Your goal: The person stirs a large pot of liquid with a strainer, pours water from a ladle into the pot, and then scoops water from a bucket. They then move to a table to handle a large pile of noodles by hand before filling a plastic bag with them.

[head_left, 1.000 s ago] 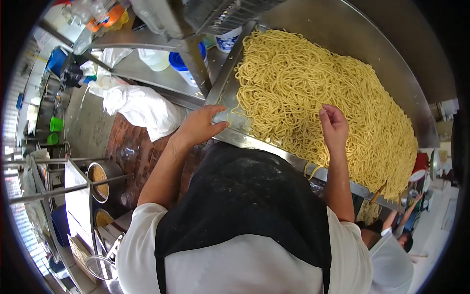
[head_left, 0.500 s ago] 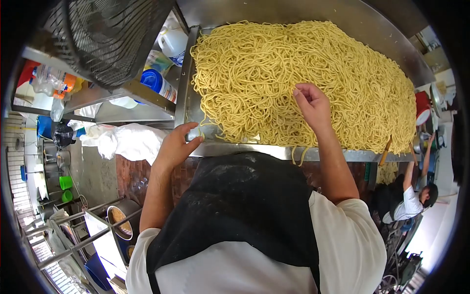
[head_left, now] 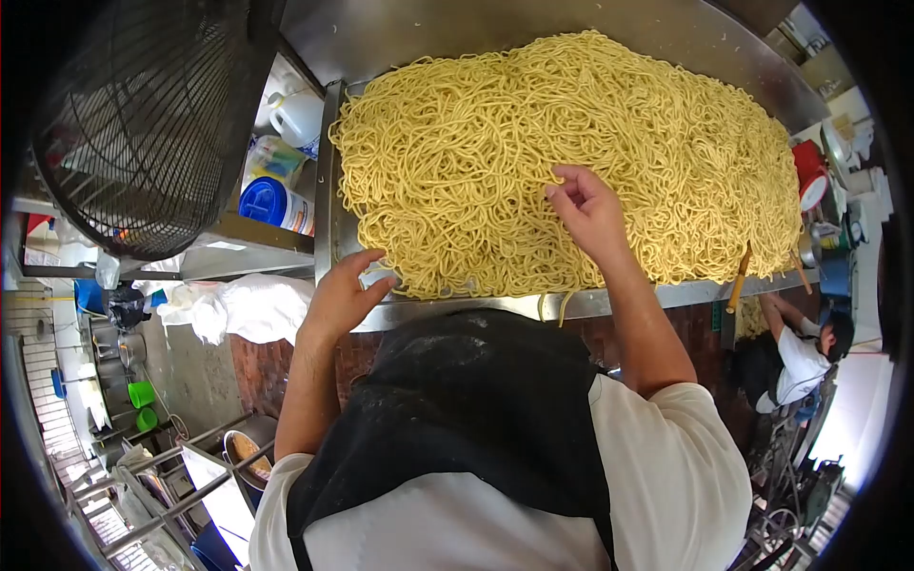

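Note:
A wide heap of yellow noodles (head_left: 495,143) covers the metal tray (head_left: 326,228) in front of me. Above the heap's middle is my right hand (head_left: 592,219), its fingers loosely curled and the thumb apart from them, with nothing visible between. My left hand (head_left: 345,297) is by the tray's front left corner, thumb and fingers spread, fingertips right at the edge of the heap. A couple of noodle strands hang over the front rim between my hands. Two wooden sticks (head_left: 739,278) jut out from the heap's right end.
A black fan (head_left: 143,124) looms at the upper left. Beside the tray, a shelf holds a blue-lidded tub (head_left: 264,201) and a white jug (head_left: 297,119). A white sack (head_left: 249,306) lies below it. Another person (head_left: 798,357) stands at the far right, near red containers.
The view has shifted, showing more of the fan. Both hands stay near the same parts of the noodle heap. At the right, the other person's raised arm has come down.

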The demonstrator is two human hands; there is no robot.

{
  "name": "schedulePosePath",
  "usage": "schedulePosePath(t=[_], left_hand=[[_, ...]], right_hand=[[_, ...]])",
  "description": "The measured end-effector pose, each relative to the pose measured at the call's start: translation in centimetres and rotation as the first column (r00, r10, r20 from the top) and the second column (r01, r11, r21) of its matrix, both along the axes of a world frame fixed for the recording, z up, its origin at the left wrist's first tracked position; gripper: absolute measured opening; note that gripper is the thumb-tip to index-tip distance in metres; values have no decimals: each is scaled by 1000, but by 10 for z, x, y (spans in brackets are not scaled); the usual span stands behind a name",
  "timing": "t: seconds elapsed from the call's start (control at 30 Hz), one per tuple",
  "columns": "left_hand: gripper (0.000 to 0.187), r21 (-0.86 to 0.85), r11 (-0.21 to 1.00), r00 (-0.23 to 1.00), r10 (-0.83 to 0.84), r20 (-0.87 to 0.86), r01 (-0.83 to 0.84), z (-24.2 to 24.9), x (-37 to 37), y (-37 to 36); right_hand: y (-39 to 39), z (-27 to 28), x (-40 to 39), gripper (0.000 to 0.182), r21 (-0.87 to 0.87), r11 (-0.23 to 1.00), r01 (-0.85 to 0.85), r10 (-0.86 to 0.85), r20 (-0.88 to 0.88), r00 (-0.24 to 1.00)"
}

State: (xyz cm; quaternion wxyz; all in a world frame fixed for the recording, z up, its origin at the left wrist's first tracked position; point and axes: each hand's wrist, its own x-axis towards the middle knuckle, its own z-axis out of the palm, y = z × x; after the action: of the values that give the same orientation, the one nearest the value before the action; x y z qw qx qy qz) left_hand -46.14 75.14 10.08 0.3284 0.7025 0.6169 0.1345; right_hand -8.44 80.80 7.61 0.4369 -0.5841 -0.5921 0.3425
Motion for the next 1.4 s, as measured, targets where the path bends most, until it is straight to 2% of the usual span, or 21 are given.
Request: schedulePosePath(t=[0.1,0.2,0.27,0.33,0.37,0.43,0.47,0.5,0.57,0.63,0.73,0.83,0.87,0.9,0.97,1.1,1.2,1.27,1.3,1.37,1.4], left_hand=[[52,17,1000,1000,-17,-21,17,-2,9,1],[50,-91,996,1000,-7,-5,7,8,29,6],[49,-103,995,1000,-15,-12,14,10,39,7],[49,-97,994,999,-49,-10,48,3,44,8],[49,-72,995,997,-75,-6,74,1,47,8],[48,-64,993,994,-106,-30,104,-2,54,8],[48,-46,991,991,-131,-31,129,-7,56,7],[48,-30,987,987,-158,-33,157,-10,58,7],[49,-50,982,982,-186,-39,184,-9,66,8],[49,-127,968,976,-218,1,217,-2,74,8],[49,-83,940,942,-334,-13,332,-18,72,12],[44,-9,931,909,-355,218,366,-58,71,25],[41,-92,935,882,-285,376,341,-69,74,30],[37,-190,928,841,-185,509,319,-79,81,35],[32,-111,935,699,-170,695,338,-86,102,42],[32,-100,894,663,-244,708,436,-44,169,39],[29,15,855,557,-352,752,519,-21,224,18],[28,94,819,487,-423,764,565,-12,247,5],[28,143,806,431,-447,784,575,-7,257,-1],[28,156,828,405,-416,814,538,-4,261,-20],[28,155,865,444,-390,807,477,-3,257,-33]], right_hand=[[-15,-5,10,34,-66,998,-23,24,10,1000],[-35,-14,31,37,-143,988,-56,70,98,993],[-51,-19,54,27,-298,951,-77,143,206,968],[-72,-12,71,29,-488,869,-86,241,264,934],[-82,-19,79,29,-494,866,-80,236,262,936],[-96,-33,91,29,-847,446,-290,533,-9,846],[-99,-31,85,30,-827,428,-364,637,-10,770],[-101,-43,76,30,-826,433,-361,625,-13,781],[-102,-79,57,31,-700,576,-422,564,-34,825],[-91,-81,26,41,-549,755,-360,450,34,892],[-82,-90,-1,59,-372,870,-323,326,-56,944],[-100,-51,-6,57,-328,931,-160,210,123,970],[-117,-43,-3,57,-356,933,-57,121,161,979],[-133,-35,-1,54,-362,931,53,6,162,987],[-172,-25,15,51,-350,909,224,-167,187,968],[-275,-26,41,45,-312,745,589,-582,126,803],[-358,-25,62,42,-316,567,761,-752,177,635],[-405,-39,83,41,-371,482,794,-821,126,557],[-413,-31,83,36,-369,483,794,-866,-66,496],[-433,-33,97,31,-473,437,765,-871,-11,491],[-443,-37,105,31,-471,478,741,-842,-7,539]])
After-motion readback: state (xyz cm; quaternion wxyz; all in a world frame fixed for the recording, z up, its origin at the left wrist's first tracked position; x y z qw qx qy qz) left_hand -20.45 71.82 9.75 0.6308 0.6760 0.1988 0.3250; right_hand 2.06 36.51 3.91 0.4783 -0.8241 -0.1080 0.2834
